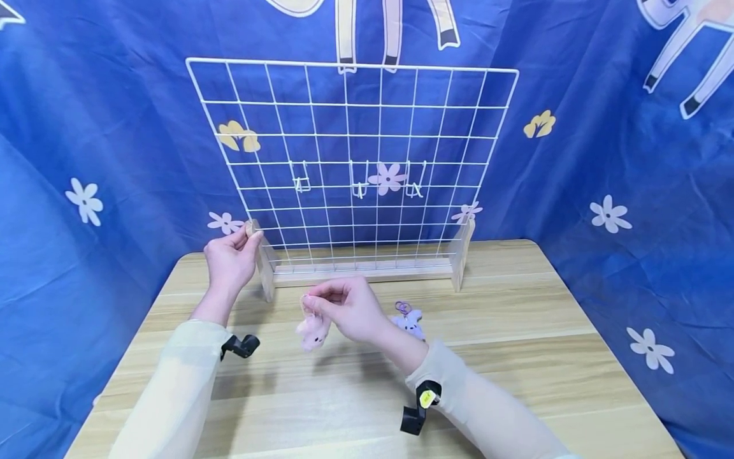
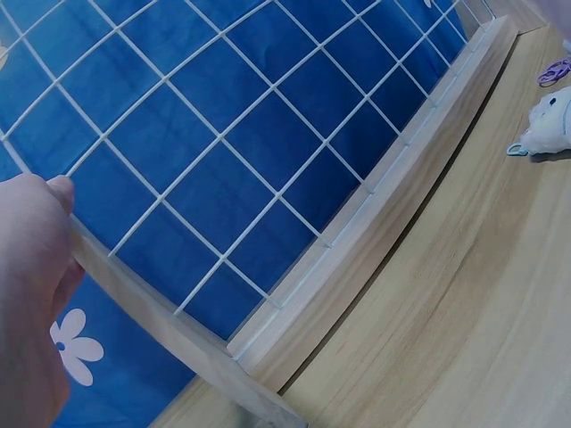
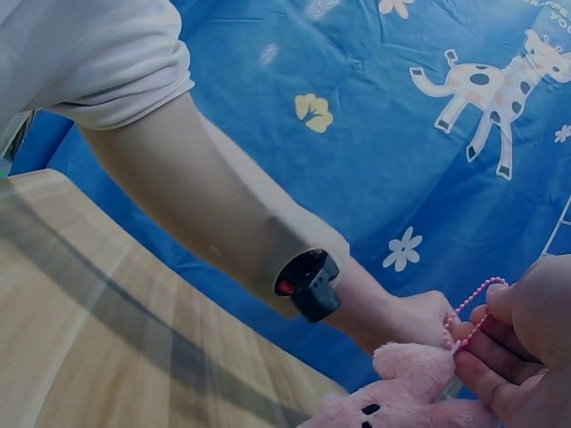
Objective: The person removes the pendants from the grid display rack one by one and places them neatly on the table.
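My left hand (image 1: 232,258) pinches the top of the wooden left upright (image 1: 264,264) of a white wire grid rack (image 1: 355,105). My right hand (image 1: 355,309) holds a pink plush keychain (image 1: 313,331) by its pink bead chain (image 3: 479,292), and the plush hangs above the table in front of the rack. Just right of that hand lies a purple plush keychain (image 1: 410,324), partly hidden by the wrist. At the right edge of the left wrist view, a pale plush (image 2: 546,123) with a light blue clasp is partly cut off.
Several wire hooks, among them a left hook (image 1: 301,183) and a right hook (image 1: 414,189), hang mid-height on the grid. The rack stands at the back of a wooden table (image 1: 516,357). Blue patterned cloth (image 1: 573,159) surrounds the table behind and at the sides.
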`<state>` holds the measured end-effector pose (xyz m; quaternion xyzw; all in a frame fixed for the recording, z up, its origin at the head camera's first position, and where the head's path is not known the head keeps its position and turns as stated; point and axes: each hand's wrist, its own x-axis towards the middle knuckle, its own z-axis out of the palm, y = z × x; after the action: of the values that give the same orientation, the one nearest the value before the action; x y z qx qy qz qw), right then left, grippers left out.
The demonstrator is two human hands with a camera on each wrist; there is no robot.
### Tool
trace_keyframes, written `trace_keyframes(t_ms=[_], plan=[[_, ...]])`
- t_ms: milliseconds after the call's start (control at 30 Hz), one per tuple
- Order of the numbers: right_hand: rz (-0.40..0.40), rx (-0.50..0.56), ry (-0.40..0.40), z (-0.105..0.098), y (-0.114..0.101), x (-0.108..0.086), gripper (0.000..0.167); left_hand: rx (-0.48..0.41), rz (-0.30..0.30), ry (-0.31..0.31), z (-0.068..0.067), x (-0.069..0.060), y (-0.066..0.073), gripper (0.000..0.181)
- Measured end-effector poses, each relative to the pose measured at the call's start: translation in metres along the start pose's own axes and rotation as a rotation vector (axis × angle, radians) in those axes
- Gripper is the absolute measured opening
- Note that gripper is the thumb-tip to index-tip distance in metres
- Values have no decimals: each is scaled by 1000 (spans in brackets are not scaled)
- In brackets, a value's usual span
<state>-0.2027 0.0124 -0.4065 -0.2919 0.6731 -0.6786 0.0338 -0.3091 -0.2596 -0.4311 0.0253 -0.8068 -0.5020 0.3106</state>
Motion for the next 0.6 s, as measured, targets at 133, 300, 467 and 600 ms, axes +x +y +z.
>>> trace_keyframes(t_ms=[133,300,467,600], plan=[[18,33,-14,2,7,-3,9,9,3,4,-1,1,0,39],[60,46,-25,5,14,-7,10,10,-4,-8,-1,1,1,38],[103,25,-32,9,24,-11,9,11,-12,-13,-1,0,0,38],[108,6,-41,10,31,-13,9,20,-9,-7,0,1,1,38]])
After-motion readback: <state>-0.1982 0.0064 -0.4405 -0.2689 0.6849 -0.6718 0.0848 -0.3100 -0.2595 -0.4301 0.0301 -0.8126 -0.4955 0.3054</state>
